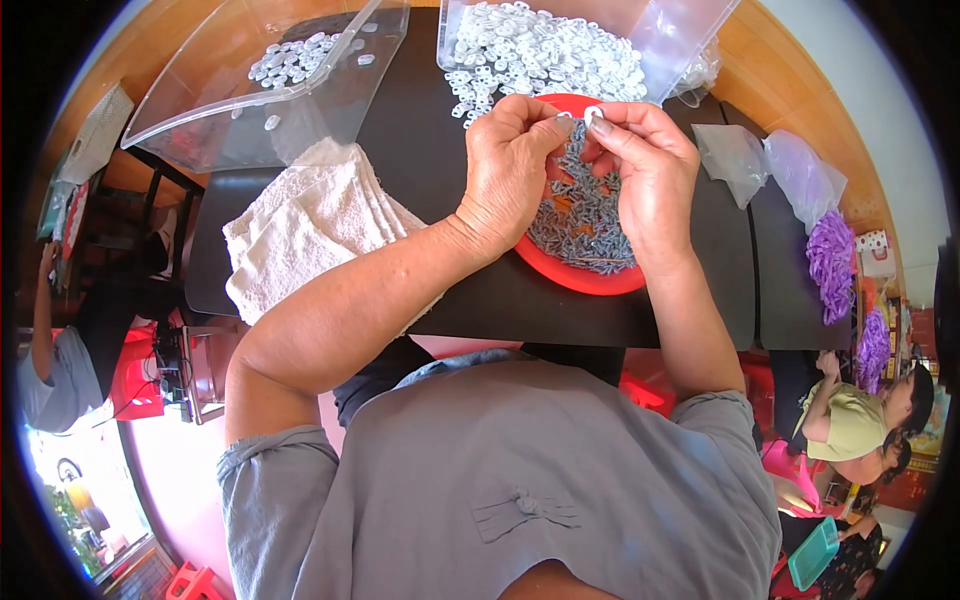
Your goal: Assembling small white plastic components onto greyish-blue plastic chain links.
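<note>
Both my hands are raised over a red plastic basin (562,275) that holds many small grey screw-like pieces (600,235). My right hand (655,165) pinches a small white plastic piece (593,112) between thumb and index finger. Close beside it, my left hand (510,165) is closed in a pinch; a speck of white shows at its fingertips, too small to make out. Just beyond, a clear plastic bin (690,35) lies with a heap of white plastic pieces with holes (545,50) spilling toward the basin.
On the dark table (480,325), a folded cream towel (310,225) lies left of the basin. Another clear bin (210,125) with a few white pieces (295,60) stands far left. Clear plastic bags (735,160) and purple strands (832,265) are at the right. Other people (850,425) sit nearby.
</note>
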